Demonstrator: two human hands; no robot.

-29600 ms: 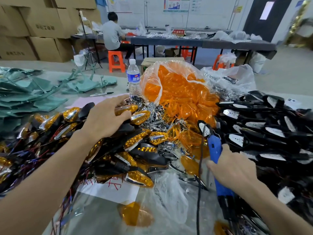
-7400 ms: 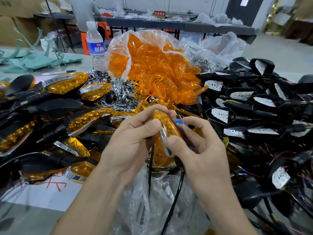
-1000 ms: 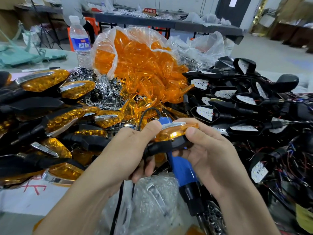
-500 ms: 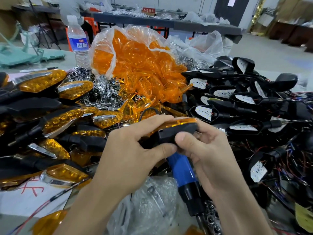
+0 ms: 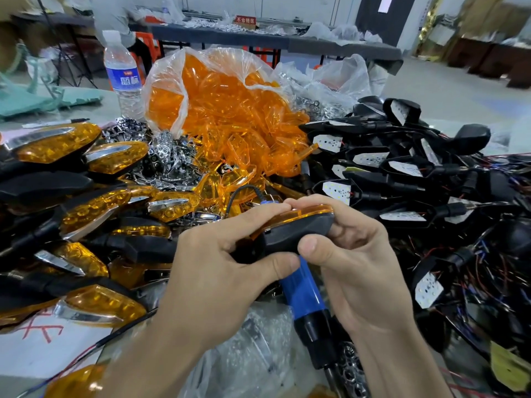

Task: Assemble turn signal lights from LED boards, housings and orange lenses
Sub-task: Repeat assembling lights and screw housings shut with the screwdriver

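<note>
Both hands, left hand (image 5: 218,271) and right hand (image 5: 356,271), pinch the turn signal light (image 5: 290,228) mid-frame with curled fingers; it looks light and rigid, its orange lens (image 5: 298,214) probably slick, best gripped by the black housing.

The left hand (image 5: 212,271) no longer rests on the pile of finished lights (image 5: 94,205) at 9 o'clock. The right hand (image 5: 359,271) has released the blue tool (image 5: 304,294), which now lies under both hands, its tip toward 5 o'clock. Both hands now hold one turn signal light (image 5: 310,225). One second ago its orange lens (image 5: 301,213) faced the camera; now the black housing (image 5: 287,237) faces it, and the lens shows only as the top edge.
</note>
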